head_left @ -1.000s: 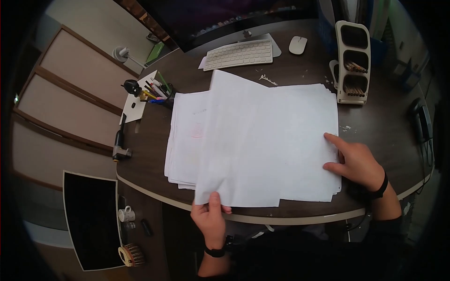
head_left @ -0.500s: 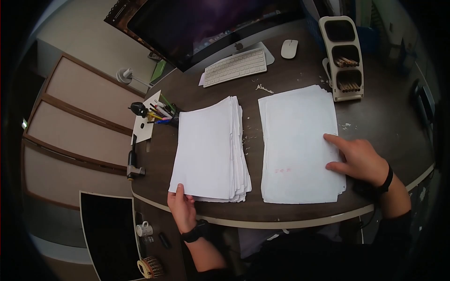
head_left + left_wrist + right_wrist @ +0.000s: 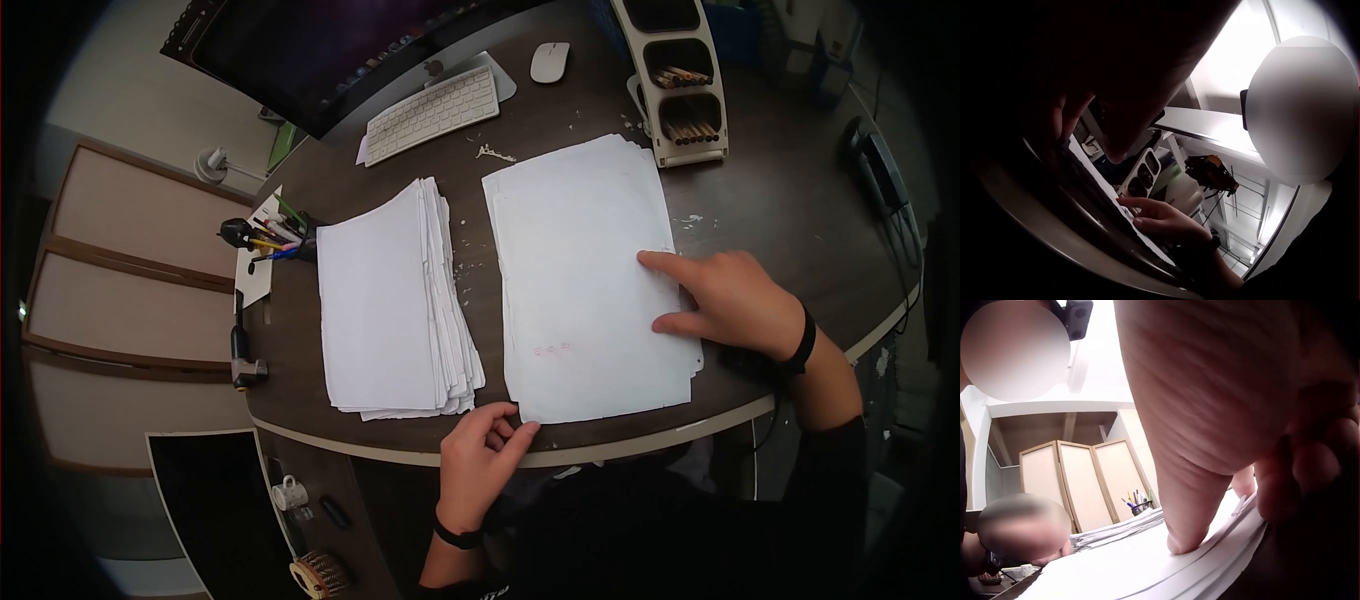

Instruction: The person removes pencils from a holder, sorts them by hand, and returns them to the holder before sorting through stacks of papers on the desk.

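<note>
Two stacks of white paper lie side by side on the dark desk. The top sheet of the right stack [image 3: 590, 270] has faint red marks near its lower part. My left hand [image 3: 480, 460] is at that stack's near left corner, fingers loosely bent, with the thumb tip right at the corner. Spread over the right edge of the same stack is my right hand [image 3: 735, 300], its index finger and thumb resting on the top sheet. In the right wrist view, the thumb [image 3: 1191, 519] presses the paper. The left stack [image 3: 375, 310] has uneven right edges and no hand on it.
A keyboard [image 3: 432, 115] and mouse [image 3: 550, 62] sit at the back below a monitor. A pencil holder [image 3: 690, 130] stands at the back right, a pen cup [image 3: 300, 243] left. White scraps [image 3: 495, 153] dot the desk. A phone [image 3: 875, 165] lies far right.
My left hand carried a sheet over onto the left stack, let it go, and moved right to the right stack's near corner. Red marks now show there. The right hand stays on the right edge.
</note>
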`<state>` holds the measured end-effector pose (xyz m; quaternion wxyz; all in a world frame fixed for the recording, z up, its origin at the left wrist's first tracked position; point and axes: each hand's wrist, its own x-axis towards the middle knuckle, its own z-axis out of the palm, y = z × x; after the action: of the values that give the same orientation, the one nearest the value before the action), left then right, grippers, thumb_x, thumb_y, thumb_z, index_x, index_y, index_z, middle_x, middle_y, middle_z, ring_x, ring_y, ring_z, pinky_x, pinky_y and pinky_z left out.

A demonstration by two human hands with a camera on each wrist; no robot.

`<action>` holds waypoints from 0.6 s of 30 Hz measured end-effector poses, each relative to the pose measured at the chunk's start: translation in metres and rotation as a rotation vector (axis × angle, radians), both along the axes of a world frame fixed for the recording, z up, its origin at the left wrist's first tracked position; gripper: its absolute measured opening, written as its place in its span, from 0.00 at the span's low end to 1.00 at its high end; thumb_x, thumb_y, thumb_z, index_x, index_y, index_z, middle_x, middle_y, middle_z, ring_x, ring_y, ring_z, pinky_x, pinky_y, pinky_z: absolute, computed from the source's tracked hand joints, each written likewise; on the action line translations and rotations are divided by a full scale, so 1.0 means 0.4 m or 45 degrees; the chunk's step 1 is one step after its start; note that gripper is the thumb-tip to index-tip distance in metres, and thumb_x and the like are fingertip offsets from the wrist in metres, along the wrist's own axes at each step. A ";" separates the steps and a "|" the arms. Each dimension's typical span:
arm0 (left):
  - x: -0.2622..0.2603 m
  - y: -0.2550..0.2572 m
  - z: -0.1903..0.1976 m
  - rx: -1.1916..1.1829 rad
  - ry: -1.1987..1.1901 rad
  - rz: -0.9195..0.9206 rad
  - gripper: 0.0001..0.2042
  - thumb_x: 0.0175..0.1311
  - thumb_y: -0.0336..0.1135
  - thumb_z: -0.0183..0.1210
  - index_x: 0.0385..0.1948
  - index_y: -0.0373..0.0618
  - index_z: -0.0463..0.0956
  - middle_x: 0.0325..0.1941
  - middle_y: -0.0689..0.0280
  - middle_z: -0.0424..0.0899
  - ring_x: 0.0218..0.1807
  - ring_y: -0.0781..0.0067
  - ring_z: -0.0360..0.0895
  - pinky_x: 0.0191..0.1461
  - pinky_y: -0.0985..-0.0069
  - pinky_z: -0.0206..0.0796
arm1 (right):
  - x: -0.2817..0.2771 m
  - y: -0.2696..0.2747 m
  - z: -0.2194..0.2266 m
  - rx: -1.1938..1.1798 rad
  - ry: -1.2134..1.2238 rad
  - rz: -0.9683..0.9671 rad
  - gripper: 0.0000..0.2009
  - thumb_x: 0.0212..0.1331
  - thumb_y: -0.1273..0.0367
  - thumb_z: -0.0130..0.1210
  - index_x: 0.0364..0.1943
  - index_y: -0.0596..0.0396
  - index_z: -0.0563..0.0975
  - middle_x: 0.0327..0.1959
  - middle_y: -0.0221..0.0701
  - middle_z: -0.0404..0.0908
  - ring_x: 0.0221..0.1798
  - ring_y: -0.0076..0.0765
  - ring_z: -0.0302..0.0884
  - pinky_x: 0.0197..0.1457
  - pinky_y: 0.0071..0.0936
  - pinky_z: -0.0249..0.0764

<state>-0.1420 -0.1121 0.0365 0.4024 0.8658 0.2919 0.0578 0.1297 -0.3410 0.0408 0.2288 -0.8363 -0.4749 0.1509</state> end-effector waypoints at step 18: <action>0.058 -0.015 0.014 -0.128 -0.189 0.174 0.11 0.71 0.33 0.65 0.37 0.32 0.81 0.23 0.62 0.80 0.22 0.79 0.77 0.28 0.77 0.70 | 0.011 0.002 -0.019 -0.004 0.000 -0.078 0.39 0.57 0.52 0.70 0.71 0.54 0.68 0.26 0.41 0.84 0.32 0.52 0.85 0.38 0.42 0.78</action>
<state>-0.1188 -0.1180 0.0421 0.4609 0.8159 0.3222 0.1346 0.1341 -0.3402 0.0331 0.2319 -0.8508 -0.4489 0.1445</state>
